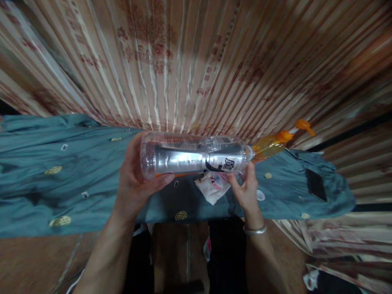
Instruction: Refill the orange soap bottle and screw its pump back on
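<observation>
A large clear plastic bottle (pixel 183 157) with a silver label lies sideways in the air between my hands. My left hand (pixel 134 175) wraps round its broad base, the thumb along the lower side. Near the bottle's neck, my right hand (pixel 246 188) grips the other end with thumb and fingers. Just past the neck, at the right, shows an orange pump bottle (pixel 271 146), tilted in view, with an orange pump head. Below the clear bottle lies a crumpled white cloth or packet (pixel 213 188) with pink print, partly hidden by the bottle.
The narrow surface is covered by a teal cloth (pixel 92 200) with yellow patterns. A dark phone (pixel 316 185) lies at its right end. Close to my right hand is a small white cap (pixel 260 195). A pleated, patterned curtain (pixel 190 73) hangs behind.
</observation>
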Demonstrator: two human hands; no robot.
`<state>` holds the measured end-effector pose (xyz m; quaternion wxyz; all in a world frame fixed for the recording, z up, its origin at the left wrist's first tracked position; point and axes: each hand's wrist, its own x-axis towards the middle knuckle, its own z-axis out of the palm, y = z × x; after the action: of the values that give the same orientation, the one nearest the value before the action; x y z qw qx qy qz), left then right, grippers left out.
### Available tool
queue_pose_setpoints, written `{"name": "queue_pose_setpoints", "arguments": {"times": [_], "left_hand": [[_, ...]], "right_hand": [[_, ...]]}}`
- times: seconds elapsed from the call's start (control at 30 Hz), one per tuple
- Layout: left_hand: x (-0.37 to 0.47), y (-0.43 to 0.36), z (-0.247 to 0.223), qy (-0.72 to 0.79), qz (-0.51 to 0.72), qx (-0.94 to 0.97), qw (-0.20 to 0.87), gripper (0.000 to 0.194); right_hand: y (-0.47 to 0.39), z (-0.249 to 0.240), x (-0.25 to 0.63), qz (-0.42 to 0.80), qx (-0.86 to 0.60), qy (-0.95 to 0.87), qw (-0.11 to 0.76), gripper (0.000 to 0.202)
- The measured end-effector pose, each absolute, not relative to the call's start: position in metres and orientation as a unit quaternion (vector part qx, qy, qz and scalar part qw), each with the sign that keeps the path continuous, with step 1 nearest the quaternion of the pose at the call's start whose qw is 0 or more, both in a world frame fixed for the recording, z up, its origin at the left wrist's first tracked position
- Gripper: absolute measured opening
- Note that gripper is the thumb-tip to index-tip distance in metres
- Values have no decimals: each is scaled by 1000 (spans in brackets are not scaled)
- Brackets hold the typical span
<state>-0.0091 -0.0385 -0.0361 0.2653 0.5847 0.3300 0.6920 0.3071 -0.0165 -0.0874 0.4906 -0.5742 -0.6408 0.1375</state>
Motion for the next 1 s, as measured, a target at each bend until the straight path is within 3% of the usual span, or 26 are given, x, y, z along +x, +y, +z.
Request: {"name": "queue_pose_setpoints", "arguments": {"times": [0.33,1.0], "left_hand": [[-4,-38,-40,352,708,552,264,81],[-4,-40,-42,372,703,543,268,82]], "right_hand": [[-18,-84,305,135,-572,-645,488,67],[-17,-88,308,133,-566,-647,494,70]]}}
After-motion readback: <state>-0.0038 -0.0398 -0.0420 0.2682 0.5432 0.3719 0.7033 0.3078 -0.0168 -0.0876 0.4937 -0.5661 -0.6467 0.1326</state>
